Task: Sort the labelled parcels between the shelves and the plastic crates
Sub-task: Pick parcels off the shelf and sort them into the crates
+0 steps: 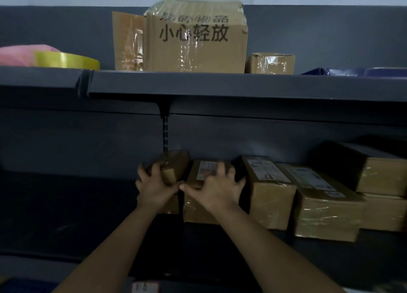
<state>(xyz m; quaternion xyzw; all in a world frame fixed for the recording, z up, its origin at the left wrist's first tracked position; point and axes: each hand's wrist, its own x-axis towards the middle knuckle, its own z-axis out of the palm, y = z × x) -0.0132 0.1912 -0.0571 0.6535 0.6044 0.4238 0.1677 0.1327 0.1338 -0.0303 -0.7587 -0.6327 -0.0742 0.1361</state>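
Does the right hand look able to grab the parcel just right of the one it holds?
Likely not yet: the right hand grips its own parcel, though the neighbouring parcel stands unblocked alongside.

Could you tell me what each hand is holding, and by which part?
The left hand grips the small box by its near end; the right hand grips the labelled parcel over its top front edge.

The dark grey shelf board [220, 84] across mid-frame looks like matt painted metal. The large brown printed cardboard box [196, 50] above it is dull card under glossy clear tape. At lower centre, the small brown cardboard parcel [176, 163] looks matt, while the brown taped cardboard parcel [193, 211] beside it shines. The yellow tape roll [66, 60], upper left, is glossy plastic.
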